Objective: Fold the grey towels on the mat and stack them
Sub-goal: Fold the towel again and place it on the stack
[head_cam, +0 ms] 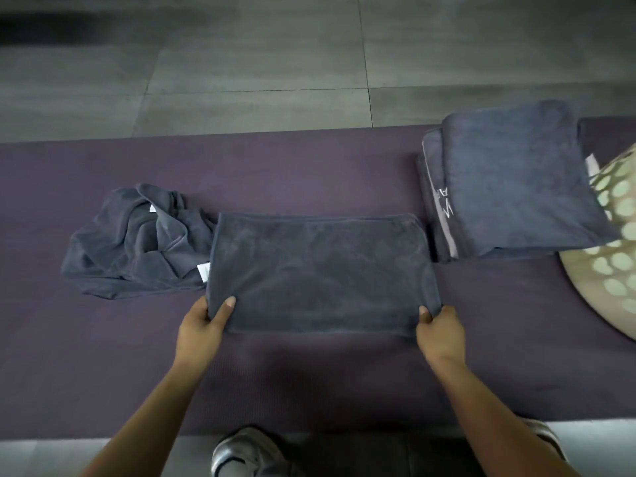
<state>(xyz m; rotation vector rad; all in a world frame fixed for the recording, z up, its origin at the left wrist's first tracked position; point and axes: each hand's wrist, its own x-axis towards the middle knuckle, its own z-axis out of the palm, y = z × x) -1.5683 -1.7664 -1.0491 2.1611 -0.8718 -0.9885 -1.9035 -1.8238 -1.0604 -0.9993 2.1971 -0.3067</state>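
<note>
Grey folded towel point(321, 270), near corners apparently pinched by left hand point(203, 320), right hand point(440, 327).

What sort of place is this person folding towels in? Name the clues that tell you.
Probably an indoor room, perhaps a home or gym floor: a purple mat lies on large grey floor tiles, with a perforated laundry basket beside the stack of folded towels.
</note>
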